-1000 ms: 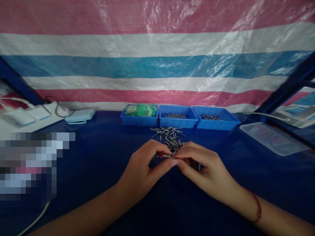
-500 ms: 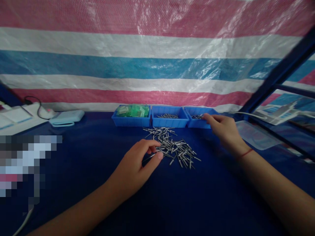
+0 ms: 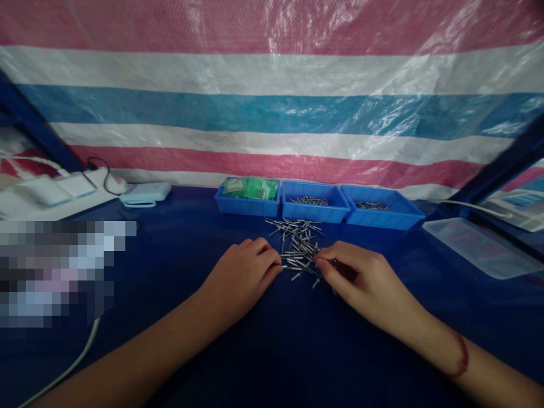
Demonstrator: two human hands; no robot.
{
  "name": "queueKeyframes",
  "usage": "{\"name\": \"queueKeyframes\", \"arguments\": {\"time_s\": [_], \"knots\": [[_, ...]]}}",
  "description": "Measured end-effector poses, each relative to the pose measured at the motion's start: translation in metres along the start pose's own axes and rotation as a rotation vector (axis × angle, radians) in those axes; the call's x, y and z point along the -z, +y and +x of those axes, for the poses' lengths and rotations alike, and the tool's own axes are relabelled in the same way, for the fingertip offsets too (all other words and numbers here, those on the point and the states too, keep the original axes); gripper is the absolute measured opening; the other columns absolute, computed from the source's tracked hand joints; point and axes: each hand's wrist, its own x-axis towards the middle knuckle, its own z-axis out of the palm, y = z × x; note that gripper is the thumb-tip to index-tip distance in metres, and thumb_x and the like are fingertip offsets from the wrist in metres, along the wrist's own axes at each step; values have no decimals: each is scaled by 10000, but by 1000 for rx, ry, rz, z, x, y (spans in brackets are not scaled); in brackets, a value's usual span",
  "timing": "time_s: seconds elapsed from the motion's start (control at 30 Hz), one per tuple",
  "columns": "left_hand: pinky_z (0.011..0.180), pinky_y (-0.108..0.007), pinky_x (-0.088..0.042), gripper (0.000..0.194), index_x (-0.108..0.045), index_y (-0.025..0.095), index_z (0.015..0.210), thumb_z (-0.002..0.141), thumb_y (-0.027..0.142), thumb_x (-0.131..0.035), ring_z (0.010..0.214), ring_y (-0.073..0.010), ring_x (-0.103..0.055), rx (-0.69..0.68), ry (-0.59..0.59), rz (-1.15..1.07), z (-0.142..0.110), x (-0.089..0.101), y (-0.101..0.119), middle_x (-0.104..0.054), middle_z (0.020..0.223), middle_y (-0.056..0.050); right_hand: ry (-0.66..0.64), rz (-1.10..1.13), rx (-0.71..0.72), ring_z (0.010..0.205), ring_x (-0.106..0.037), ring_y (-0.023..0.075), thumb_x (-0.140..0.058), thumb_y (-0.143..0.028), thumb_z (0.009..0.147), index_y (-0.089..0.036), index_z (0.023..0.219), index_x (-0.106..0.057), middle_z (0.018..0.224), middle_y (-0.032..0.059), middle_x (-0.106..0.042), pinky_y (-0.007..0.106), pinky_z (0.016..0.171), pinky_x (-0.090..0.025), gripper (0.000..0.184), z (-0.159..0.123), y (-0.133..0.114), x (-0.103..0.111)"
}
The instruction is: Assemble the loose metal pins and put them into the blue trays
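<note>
A loose pile of silver blind rivets point(image 3: 302, 241) lies on the dark blue tabletop between my hands. At the pile's left edge, my left hand point(image 3: 244, 275) is closed, thumb and forefinger pinched on a rivet whose end pokes out. My right hand point(image 3: 361, 277) reaches into the right side of the pile. Its thumb and forefinger come together there, but what lies between them is hidden. Behind the pile stand a middle blue bin point(image 3: 314, 212) and a right blue bin point(image 3: 382, 218), each with rivets inside.
A left blue bin point(image 3: 249, 207) holds green-and-clear plastic packets point(image 3: 255, 188). Far left are a power strip point(image 3: 63, 195) and a light-blue case point(image 3: 145, 194). A clear plastic lid point(image 3: 484, 246) lies at right. Striped sheeting point(image 3: 272, 113) hangs behind; a cable point(image 3: 80, 357) runs at lower left.
My right hand has moved from the right bin back to the pile. My left hand's thumb and fingers have closed together at the pile's edge. The view has shifted left.
</note>
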Motion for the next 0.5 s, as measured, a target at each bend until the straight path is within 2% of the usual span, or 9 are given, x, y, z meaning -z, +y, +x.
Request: {"name": "queueKeyframes", "arguments": {"time_s": [0.17,0.27,0.4,0.5], "knots": [[765,-347,-404,175,-603,212,977,923,251,-442,861,-186,-586,-112,114,-107,-2,-2,8,-641,943,-12,-55,73,110,726,-588,114,-525,-207,855,-194,943,-616,845,15,-631,243,669,-463,128,-4,-10,-4],[796,-308,-424,139,-611,197,962,896,199,-488,880,-157,-596,-143,185,-308,-5,-3,16,-643,944,-10,-82,133,136,759,-589,107,-516,-197,869,-200,915,-613,842,9,-630,233,693,-463,108,-5,-11,-4],[762,-231,-466,153,-624,187,948,826,133,-549,825,-117,-616,-34,223,-630,-5,-5,22,-648,905,-5,-108,194,122,751,-591,106,-490,-183,881,-198,864,-616,812,6,-632,236,688,-465,128,-4,-12,-6],[718,-232,-494,218,-599,194,1022,805,189,-581,796,-127,-637,107,184,-861,-4,-8,23,-671,887,-1,-91,218,75,732,-595,120,-488,-205,879,-197,849,-619,799,12,-638,257,672,-471,134,-5,-11,-8]]}}
